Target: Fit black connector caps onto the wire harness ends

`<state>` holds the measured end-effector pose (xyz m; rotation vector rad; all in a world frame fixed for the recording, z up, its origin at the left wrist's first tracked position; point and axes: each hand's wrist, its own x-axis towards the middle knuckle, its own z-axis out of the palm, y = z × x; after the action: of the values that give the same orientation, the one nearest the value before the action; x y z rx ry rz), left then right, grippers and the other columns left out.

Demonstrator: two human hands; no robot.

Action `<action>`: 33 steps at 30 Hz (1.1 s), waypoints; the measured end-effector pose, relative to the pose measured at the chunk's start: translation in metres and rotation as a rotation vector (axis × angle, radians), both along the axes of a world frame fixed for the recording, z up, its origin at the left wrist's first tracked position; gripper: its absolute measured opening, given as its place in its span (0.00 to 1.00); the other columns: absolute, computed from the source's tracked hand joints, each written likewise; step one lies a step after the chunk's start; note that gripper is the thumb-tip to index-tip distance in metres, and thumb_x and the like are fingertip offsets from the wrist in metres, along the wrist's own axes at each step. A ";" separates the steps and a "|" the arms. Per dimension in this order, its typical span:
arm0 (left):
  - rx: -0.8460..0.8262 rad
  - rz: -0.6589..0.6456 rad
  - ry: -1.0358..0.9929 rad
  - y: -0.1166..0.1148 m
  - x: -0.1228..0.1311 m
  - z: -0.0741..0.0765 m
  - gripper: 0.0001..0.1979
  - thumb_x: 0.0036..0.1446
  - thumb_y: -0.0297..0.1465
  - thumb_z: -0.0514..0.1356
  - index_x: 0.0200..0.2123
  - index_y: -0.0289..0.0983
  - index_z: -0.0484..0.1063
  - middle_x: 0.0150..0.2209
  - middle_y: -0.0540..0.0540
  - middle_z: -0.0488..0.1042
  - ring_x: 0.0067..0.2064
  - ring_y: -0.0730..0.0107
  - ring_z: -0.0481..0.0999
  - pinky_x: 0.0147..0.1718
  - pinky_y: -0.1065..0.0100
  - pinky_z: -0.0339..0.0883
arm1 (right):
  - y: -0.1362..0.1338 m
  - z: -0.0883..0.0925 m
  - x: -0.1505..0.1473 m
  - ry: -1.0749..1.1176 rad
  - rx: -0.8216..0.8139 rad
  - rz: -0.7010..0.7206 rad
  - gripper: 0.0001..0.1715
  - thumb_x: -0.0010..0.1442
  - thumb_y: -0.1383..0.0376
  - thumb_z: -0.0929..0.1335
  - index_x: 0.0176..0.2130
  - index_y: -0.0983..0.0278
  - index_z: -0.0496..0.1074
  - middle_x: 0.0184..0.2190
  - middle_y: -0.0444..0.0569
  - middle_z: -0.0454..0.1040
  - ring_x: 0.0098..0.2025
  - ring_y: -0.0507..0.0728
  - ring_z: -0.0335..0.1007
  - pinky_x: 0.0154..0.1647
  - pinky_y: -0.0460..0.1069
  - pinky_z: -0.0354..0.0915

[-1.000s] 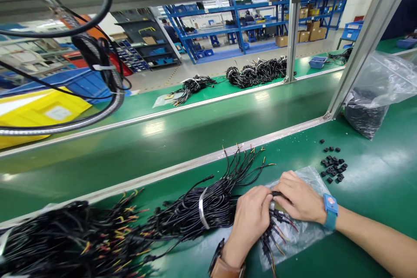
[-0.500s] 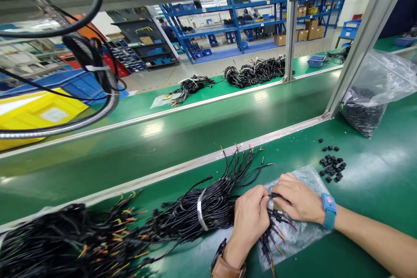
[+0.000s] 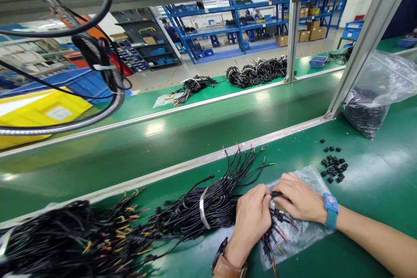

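Observation:
My left hand (image 3: 253,216) is closed on a black cable, with thumb and fingers pinched near its end. Close by on the right, my right hand (image 3: 298,197) grips the same cable's black connector (image 3: 276,194). Below the hands, several short black leads (image 3: 273,236) with red and yellow wire ends lie over a clear plastic bag (image 3: 304,236). To the left of my left hand rests a bundle of black cables (image 3: 208,206) tied with a white band. A larger heap of black cables (image 3: 55,239) with coloured ends fills the lower left.
Small black parts (image 3: 334,167) lie scattered on the green bench right of my hands. A clear bag of black parts (image 3: 368,110) stands by the metal post (image 3: 355,47). Behind the rail, more cable bundles (image 3: 257,73) rest on another green surface. A cable loop (image 3: 107,61) hangs upper left.
The whole view has shifted slightly, so everything sits a little further right. Both hands keep nearly the same pose on the cable.

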<state>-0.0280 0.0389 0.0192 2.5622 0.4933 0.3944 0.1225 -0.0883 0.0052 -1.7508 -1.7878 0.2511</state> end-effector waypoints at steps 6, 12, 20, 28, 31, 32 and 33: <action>-0.006 0.035 -0.023 -0.001 -0.001 0.006 0.08 0.65 0.29 0.51 0.31 0.41 0.64 0.28 0.49 0.72 0.31 0.66 0.73 0.29 0.67 0.58 | -0.008 0.017 0.028 -0.079 0.104 -0.203 0.15 0.72 0.62 0.61 0.53 0.66 0.68 0.41 0.54 0.75 0.42 0.62 0.65 0.45 0.57 0.59; 0.020 0.040 -0.008 -0.001 -0.001 0.003 0.08 0.64 0.29 0.52 0.30 0.41 0.63 0.28 0.49 0.72 0.32 0.66 0.73 0.30 0.67 0.58 | -0.018 0.019 0.069 -0.405 -0.085 -0.638 0.11 0.71 0.64 0.61 0.42 0.64 0.71 0.37 0.56 0.75 0.43 0.66 0.66 0.42 0.57 0.57; 0.024 0.026 -0.028 -0.001 -0.002 0.001 0.08 0.64 0.28 0.52 0.31 0.40 0.63 0.29 0.49 0.71 0.33 0.66 0.72 0.31 0.66 0.59 | -0.026 0.013 0.076 -0.611 -0.291 -0.825 0.10 0.68 0.62 0.64 0.37 0.65 0.70 0.37 0.61 0.72 0.43 0.69 0.65 0.37 0.57 0.58; 0.213 0.012 -0.144 -0.004 0.000 -0.003 0.17 0.68 0.30 0.51 0.25 0.38 0.65 0.31 0.44 0.71 0.37 0.63 0.70 0.38 0.61 0.64 | -0.032 0.017 0.080 -0.608 -0.411 -0.900 0.12 0.68 0.60 0.65 0.39 0.68 0.71 0.39 0.62 0.70 0.43 0.70 0.69 0.33 0.54 0.60; 0.352 0.097 -0.134 -0.002 0.001 -0.010 0.13 0.67 0.31 0.54 0.29 0.37 0.69 0.44 0.39 0.76 0.50 0.55 0.72 0.49 0.54 0.66 | -0.033 0.017 0.081 -0.558 -0.515 -0.874 0.08 0.69 0.66 0.65 0.39 0.68 0.71 0.40 0.60 0.70 0.40 0.65 0.72 0.31 0.52 0.60; 0.399 0.120 -0.112 -0.001 0.002 -0.013 0.11 0.67 0.30 0.55 0.31 0.37 0.70 0.48 0.37 0.75 0.54 0.52 0.71 0.52 0.52 0.65 | -0.032 0.017 0.081 -0.540 -0.542 -0.855 0.07 0.69 0.68 0.64 0.39 0.68 0.71 0.41 0.59 0.70 0.40 0.63 0.73 0.31 0.51 0.60; 0.437 0.136 -0.085 -0.001 0.002 -0.015 0.10 0.67 0.30 0.55 0.32 0.37 0.71 0.52 0.37 0.75 0.57 0.50 0.70 0.55 0.50 0.63 | -0.031 0.017 0.080 -0.522 -0.562 -0.835 0.07 0.69 0.71 0.63 0.40 0.68 0.71 0.41 0.58 0.70 0.39 0.61 0.74 0.31 0.50 0.60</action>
<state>-0.0259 0.0382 0.0044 2.9199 0.6067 0.7258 0.2029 -0.1195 0.0227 -3.0160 -1.1632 -0.0832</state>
